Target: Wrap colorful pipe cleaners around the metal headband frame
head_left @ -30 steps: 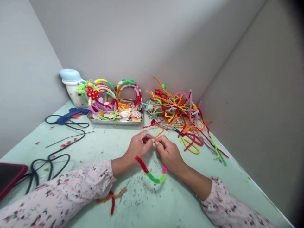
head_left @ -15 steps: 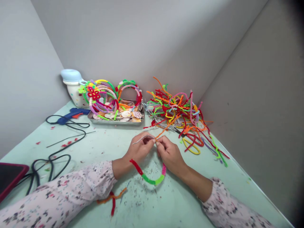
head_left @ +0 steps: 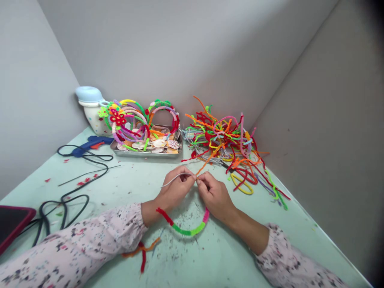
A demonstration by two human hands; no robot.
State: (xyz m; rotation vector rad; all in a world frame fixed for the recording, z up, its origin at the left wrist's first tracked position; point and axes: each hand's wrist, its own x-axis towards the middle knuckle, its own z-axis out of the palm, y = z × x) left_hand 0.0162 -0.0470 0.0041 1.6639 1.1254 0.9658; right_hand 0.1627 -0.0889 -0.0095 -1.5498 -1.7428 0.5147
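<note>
My left hand (head_left: 175, 187) is closed, its thumb and finger pinching a thin grey wire (head_left: 177, 176) whose free end curves out to the left. Fingertip to fingertip with it, my right hand (head_left: 215, 196) is also closed in a pinch. An orange pipe cleaner (head_left: 207, 163) rises from where the fingertips meet; which hand grips it more is hard to tell. Below my hands hangs a curved band wrapped in pipe cleaner (head_left: 181, 230), coloured red, green, light green and pink. Its pink end passes behind my right hand, so its link to the wire is hidden.
Behind stand a metal tray (head_left: 147, 155) with shells and wrapped hoops (head_left: 132, 116), and a tangled pile of pipe cleaners (head_left: 223, 134). To the left are a blue glue gun (head_left: 87, 146), black cable (head_left: 85, 196), lidded white cup (head_left: 94, 116) and dark-screened device (head_left: 15, 224). Pipe-cleaner scraps (head_left: 143, 256) lie near my left forearm.
The band's red end has swung left and slightly upward. The grey wire's free end reaches farther left and lower. Both hands stay almost in place, pinching together.
</note>
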